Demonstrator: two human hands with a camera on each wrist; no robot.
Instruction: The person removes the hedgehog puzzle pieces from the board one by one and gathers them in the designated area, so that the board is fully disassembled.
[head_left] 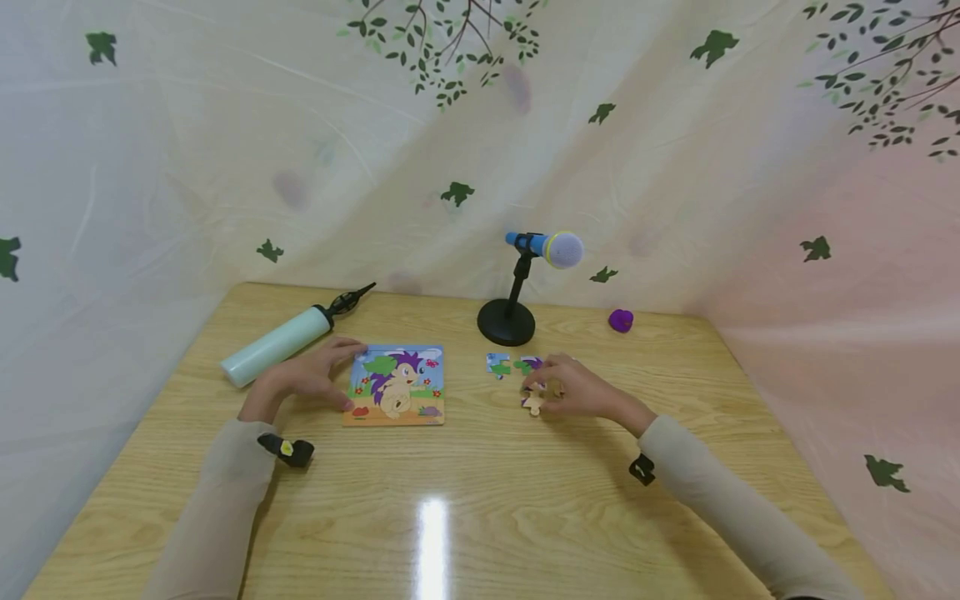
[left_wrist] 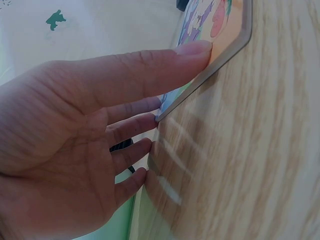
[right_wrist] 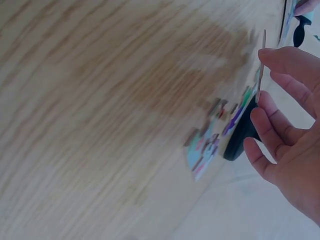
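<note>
Evidently, the right grip (head_left: 576,388) pinched a puzzle piece (right_wrist: 260,75), best held lightly, while the left grip (head_left: 309,375), loosely spread, touched the puzzle board (head_left: 397,422), apparently steadying it.

A pale-green, black-tipped cylindrical pump (head_left: 277,343) is lying at left. A blue, round-headed microphone (head_left: 546,247) is topping a black, disc-based stand (head_left: 507,323). A small purple object (head_left: 621,321) is sitting farther right.
</note>
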